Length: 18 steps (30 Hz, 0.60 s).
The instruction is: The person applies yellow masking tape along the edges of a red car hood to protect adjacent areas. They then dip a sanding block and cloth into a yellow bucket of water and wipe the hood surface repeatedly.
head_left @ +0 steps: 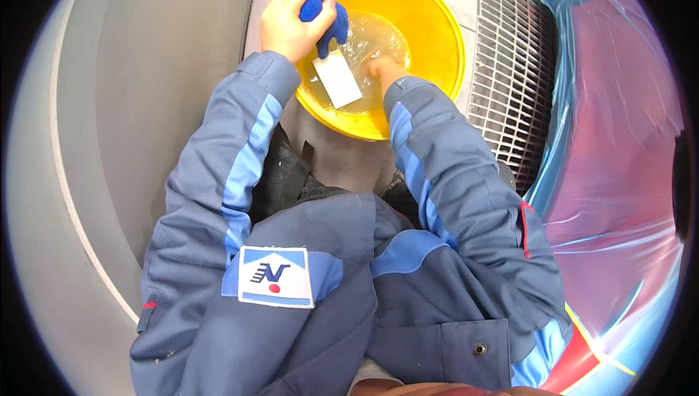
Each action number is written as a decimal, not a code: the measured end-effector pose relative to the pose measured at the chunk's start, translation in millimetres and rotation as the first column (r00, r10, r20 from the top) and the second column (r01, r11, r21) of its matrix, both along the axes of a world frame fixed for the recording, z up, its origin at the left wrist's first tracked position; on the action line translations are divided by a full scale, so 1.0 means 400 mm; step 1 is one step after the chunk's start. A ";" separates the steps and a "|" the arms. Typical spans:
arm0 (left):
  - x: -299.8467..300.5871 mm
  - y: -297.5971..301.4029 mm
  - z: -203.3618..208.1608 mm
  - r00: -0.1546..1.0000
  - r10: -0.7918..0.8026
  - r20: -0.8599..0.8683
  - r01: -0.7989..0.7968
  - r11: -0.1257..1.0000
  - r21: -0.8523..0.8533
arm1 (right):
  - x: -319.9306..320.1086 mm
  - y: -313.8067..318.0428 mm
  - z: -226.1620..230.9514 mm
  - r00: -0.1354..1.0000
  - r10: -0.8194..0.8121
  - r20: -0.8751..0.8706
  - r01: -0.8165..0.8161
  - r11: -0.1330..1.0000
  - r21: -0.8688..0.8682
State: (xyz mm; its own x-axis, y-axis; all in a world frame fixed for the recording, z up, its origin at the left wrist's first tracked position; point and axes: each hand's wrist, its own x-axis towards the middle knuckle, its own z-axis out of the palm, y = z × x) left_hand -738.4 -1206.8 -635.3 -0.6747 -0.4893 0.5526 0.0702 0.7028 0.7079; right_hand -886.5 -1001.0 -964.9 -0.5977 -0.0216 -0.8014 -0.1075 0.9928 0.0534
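My left hand [291, 21] is closed round a bunched blue cloth [333, 28], held over the left side of a round yellow bucket [437, 46]. A flat white rectangular piece [337, 81] shows right below the cloth; whether it is attached to it I cannot tell. Cloudy greyish water [371, 32] with ripples fills the bottom of the bucket. My right hand [387, 68] reaches over the near rim into this water. Its fingers are under the surface and hidden, so what they hold, if anything, does not show.
A metal floor grate [513, 68] runs along the bucket's right side, with grey tiles [342, 152] under and around it. Blue and clear plastic sheeting [611, 141] covers something reddish at the right. A large grey curved panel [145, 90] stands close on the left.
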 end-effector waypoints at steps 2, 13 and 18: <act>-0.003 0.001 0.003 1.000 0.004 0.001 -0.004 1.000 -0.011 | 0.013 0.025 -0.009 0.996 -0.081 0.036 0.085 0.989 -0.122; 0.001 -0.002 0.006 1.000 0.000 -0.003 0.000 1.000 -0.017 | -0.087 -0.078 0.578 0.611 -0.137 0.779 0.475 0.851 -0.223; 0.002 0.000 0.001 0.998 0.001 -0.066 0.001 0.999 0.036 | -0.080 -0.003 0.781 0.946 0.257 0.199 -0.123 0.850 -0.512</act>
State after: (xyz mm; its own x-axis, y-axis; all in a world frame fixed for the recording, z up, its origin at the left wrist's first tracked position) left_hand -737.8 -1206.9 -634.8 -0.6371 -0.5099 0.5781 0.1176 0.6769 0.7266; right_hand -918.3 -1002.2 -652.3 -0.3214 -0.5403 -0.7776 -0.2395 0.8409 -0.4853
